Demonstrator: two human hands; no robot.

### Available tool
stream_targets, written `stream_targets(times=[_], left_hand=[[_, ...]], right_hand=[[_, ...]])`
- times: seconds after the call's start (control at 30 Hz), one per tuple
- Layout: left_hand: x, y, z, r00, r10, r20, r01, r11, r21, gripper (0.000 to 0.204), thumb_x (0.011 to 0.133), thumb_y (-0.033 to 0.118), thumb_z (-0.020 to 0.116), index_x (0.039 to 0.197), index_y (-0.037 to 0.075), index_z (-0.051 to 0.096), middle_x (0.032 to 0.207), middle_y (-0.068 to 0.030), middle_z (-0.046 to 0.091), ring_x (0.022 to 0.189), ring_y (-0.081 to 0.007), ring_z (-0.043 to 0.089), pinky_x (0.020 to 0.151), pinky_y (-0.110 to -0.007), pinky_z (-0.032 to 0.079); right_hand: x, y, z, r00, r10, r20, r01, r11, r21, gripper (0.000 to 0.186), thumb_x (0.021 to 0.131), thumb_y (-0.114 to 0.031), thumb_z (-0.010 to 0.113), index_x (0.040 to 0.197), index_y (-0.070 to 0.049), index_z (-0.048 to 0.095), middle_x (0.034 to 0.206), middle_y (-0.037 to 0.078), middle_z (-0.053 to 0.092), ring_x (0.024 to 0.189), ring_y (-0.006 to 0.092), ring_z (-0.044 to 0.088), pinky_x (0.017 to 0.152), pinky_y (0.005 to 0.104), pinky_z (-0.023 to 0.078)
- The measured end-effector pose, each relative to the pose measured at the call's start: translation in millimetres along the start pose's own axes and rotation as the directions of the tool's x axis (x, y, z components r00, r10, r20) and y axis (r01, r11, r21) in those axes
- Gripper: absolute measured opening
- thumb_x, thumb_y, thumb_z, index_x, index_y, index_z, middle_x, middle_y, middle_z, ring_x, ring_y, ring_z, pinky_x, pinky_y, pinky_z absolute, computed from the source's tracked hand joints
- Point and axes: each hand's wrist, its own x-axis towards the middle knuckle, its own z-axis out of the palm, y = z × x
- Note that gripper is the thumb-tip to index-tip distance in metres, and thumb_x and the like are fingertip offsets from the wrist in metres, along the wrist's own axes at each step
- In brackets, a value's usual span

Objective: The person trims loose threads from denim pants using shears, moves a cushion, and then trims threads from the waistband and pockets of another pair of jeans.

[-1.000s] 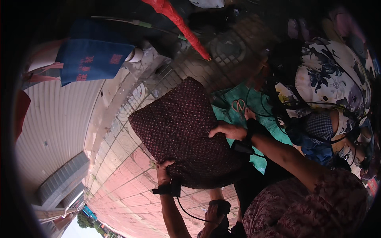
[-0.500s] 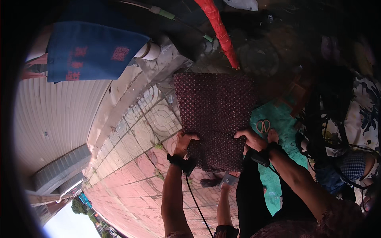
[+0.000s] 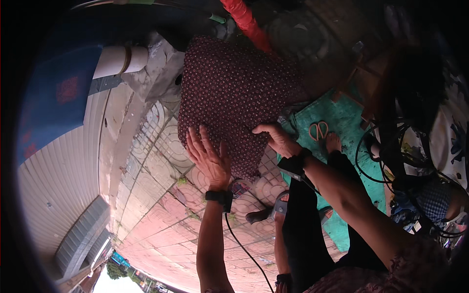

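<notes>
left hand (image 3: 212, 164) touches patterned cloth (image 3: 233, 88)

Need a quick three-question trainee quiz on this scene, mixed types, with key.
1. Which hand shows its fingers extended over the dark patterned cloth?
2. True or false: the scissors lie on the green sheet.
3. Fill in: the pole-like thing at the picture's top edge, beyond the cloth, is coloured ___.

Key:
1. The left hand.
2. True.
3. Red.
</notes>
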Motion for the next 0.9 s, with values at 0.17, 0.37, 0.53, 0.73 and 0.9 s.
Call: stream_targets(times=[0.17, 0.37, 0.53, 0.73, 0.9], left_hand=[[-41.8, -11.7, 2.2, 0.953, -0.279, 0.115, 0.293, 0.948, -0.125, 0.055, 0.104, 0.04, 0.043, 0.149, 0.008, 0.041, 0.154, -0.0276, 0.031, 0.142, -0.0463, 0.027, 0.116, -0.055, 0.023], [-64.9, 9.6, 37.2, 0.915, -0.282, 0.289, 0.312, 0.948, -0.06, 0.057, 0.106, 0.045, 0.035, 0.153, 0.013, 0.038, 0.156, -0.0273, 0.028, 0.144, -0.0458, 0.025, 0.117, -0.055, 0.021], [-87.2, 2.2, 30.0, 0.921, -0.329, 0.21, 0.351, 0.933, -0.078, 0.06, 0.105, 0.047, 0.035, 0.154, 0.013, 0.034, 0.157, -0.0276, 0.025, 0.145, -0.0466, 0.023, 0.116, -0.06, 0.02], [-159.4, 108.2, -11.5, 0.901, -0.389, 0.194, 0.434, 0.816, -0.382, 0.04, 0.103, 0.019, 0.05, 0.136, -0.002, 0.049, 0.15, -0.0273, 0.036, 0.135, -0.0455, 0.039, 0.105, -0.056, 0.036], [-270.5, 159.9, -54.7, 0.704, -0.347, 0.62, 0.666, 0.628, -0.404, 0.032, 0.098, 0.011, 0.055, 0.126, -0.004, 0.053, 0.139, -0.0285, 0.046, 0.126, -0.0487, 0.047, 0.102, -0.054, 0.041]], right_hand=[[-8.5, 0.8, 113.6, 0.962, 0.256, -0.09, -0.207, 0.906, 0.368, 0.032, 0.067, -0.003, 0.072, 0.098, -0.005, 0.068, 0.096, 0.005, 0.069, 0.094, 0.0197, 0.064, 0.087, 0.0355, 0.049], [-60.9, 14.1, 85.4, 0.94, 0.29, -0.181, -0.201, 0.897, 0.394, 0.02, 0.076, -0.014, 0.072, 0.095, -0.008, 0.072, 0.098, 0.003, 0.069, 0.103, 0.0143, 0.06, 0.097, 0.0313, 0.041], [-74.6, 20.8, 39.3, 0.931, 0.333, 0.149, -0.287, 0.92, -0.266, 0.033, 0.078, -0.003, 0.07, 0.112, 0.001, 0.067, 0.115, 0.009, 0.064, 0.105, 0.0212, 0.062, 0.104, 0.0311, 0.043], [-99.9, 67.7, -179.3, 0.95, 0.036, -0.31, -0.299, 0.392, -0.87, 0.054, 0.072, -0.022, 0.08, 0.113, 0.002, 0.055, 0.099, 0.014, 0.061, 0.097, 0.0244, 0.063, 0.082, 0.0368, 0.051], [-66.0, 61.6, -198.4, 0.856, -0.077, -0.511, -0.495, 0.156, -0.854, 0.063, 0.072, -0.029, 0.082, 0.114, 0.005, 0.05, 0.104, 0.017, 0.057, 0.097, 0.031, 0.062, 0.077, 0.0442, 0.052]])
